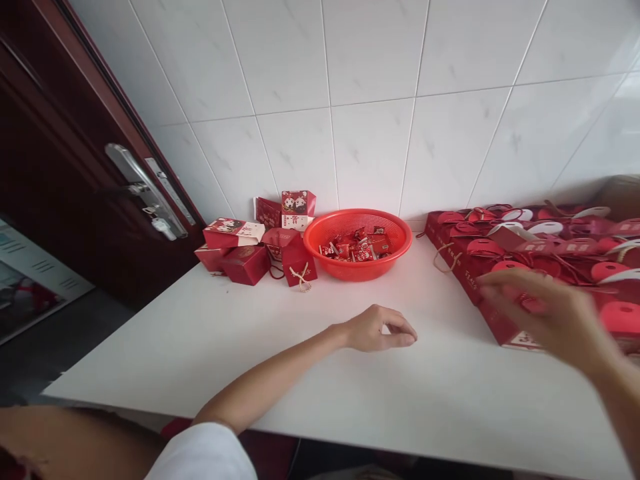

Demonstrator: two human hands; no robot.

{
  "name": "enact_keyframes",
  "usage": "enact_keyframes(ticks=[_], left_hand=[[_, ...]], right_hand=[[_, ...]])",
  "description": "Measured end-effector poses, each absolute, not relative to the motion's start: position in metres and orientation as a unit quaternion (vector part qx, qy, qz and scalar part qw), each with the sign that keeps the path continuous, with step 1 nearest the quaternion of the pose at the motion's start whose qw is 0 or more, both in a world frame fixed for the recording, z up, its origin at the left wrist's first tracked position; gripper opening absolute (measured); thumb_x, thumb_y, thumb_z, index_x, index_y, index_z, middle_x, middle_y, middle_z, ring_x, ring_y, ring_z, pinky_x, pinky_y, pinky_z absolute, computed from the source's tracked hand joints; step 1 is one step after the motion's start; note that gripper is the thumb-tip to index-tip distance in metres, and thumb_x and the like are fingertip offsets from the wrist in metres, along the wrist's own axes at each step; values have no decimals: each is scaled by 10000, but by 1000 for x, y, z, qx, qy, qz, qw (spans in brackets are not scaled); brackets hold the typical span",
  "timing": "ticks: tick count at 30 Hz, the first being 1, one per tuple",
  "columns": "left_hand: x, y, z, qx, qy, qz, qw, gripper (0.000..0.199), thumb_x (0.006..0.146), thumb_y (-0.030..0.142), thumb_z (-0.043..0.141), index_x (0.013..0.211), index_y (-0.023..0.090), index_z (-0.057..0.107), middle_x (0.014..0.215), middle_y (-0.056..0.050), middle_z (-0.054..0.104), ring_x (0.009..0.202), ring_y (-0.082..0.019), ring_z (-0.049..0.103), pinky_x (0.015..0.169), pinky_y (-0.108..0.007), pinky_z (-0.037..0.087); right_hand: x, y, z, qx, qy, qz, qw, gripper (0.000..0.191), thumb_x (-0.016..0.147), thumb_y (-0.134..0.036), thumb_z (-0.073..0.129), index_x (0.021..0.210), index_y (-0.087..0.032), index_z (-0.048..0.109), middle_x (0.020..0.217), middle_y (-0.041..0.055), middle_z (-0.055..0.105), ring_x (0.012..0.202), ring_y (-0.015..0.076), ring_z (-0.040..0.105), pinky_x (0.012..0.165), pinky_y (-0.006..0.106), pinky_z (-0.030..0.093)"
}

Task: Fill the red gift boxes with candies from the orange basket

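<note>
My left hand (380,328) rests on the white table, its fingers curled round to the thumb with a gap inside the loop. Nothing shows in it. My right hand (560,317) is smeared by motion in front of the red gift boxes (465,263) on the right. Its fingers reach out to the left, apart from the thumb, and I see nothing held. Whether it touches a box I cannot tell. Behind my left hand stands a red plastic basket (357,270) with several small red-wrapped packets (363,252) in it.
Several red boxes (245,265) lie piled left of the basket, one with a twisted cord handle (301,277). A tiled wall (370,153) bounds the table (300,380) at the back. At the left is a dark red door (65,133) with keys (163,227) in its lock.
</note>
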State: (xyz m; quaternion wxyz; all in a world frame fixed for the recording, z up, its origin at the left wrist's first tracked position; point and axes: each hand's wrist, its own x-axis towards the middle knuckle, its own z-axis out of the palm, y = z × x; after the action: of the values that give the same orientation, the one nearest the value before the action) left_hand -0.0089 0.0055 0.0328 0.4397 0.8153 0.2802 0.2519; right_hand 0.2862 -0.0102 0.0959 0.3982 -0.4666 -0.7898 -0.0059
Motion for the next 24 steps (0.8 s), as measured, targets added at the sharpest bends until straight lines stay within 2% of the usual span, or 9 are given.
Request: enact_keyframes(ticks=[5,7,10,12,14,17,19,22,24], left_hand=[[-48,14,96,826,285,353,334,198,845,344,687,768,173,749,919,-77,748,853,-194,695,821,-322,546],[-77,20,120,796,309,426,299,187,853,344,664,842,181,755,866,-60,750,849,-196,695,821,-333,549],[-131,34,145,736,411,498,204,220,816,379,663,808,174,743,862,-61,753,831,-201,692,804,-336,553],[-169,44,150,638,537,535,133,222,790,363,660,860,166,734,907,-61,759,880,-211,694,836,-336,550],[-202,51,148,548,674,490,73,212,798,323,622,878,153,722,926,-56,754,928,-228,687,857,-342,542],[-237,55,133,464,789,401,20,227,747,342,693,854,141,698,939,-92,740,1026,-337,660,928,-457,509],[-249,54,121,436,832,343,8,341,703,363,753,942,132,675,1100,-163,712,1163,-416,600,978,-513,475],[-255,54,107,396,882,256,8,599,697,396,783,1182,103,589,1409,-277,525,1364,-474,432,1046,-557,424],[-255,55,101,388,890,237,20,726,695,386,792,1295,85,517,1485,-313,429,1407,-500,362,1061,-601,395]], right_hand=[[157,-27,69,-199,-906,233,292,179,966,-266,527,973,-185,686,958,97,677,767,155,655,722,284,539],[131,-38,51,-143,-929,228,256,186,937,-299,592,1047,-176,679,989,96,658,755,155,623,704,292,507],[107,-52,17,-72,-962,147,217,392,835,-503,713,1061,-186,669,976,80,628,742,173,573,712,329,454],[93,-61,-7,-5,-974,110,196,351,873,-523,668,1020,-204,667,982,66,603,748,165,545,712,320,423],[77,-69,-30,56,-975,89,196,216,958,-396,583,860,-218,656,864,25,557,650,136,466,668,299,382],[52,-77,-54,73,-973,49,211,278,987,-345,530,759,-248,655,741,5,484,543,143,315,584,297,306],[40,-77,-57,78,-973,36,214,309,978,-359,543,712,-261,668,708,8,461,530,150,270,563,302,270],[31,-71,-47,97,-974,43,198,306,962,-316,564,689,-273,695,699,16,456,544,157,276,572,310,254],[30,-65,-40,107,-976,51,183,308,961,-284,561,691,-271,708,704,20,464,555,156,295,587,317,256]])
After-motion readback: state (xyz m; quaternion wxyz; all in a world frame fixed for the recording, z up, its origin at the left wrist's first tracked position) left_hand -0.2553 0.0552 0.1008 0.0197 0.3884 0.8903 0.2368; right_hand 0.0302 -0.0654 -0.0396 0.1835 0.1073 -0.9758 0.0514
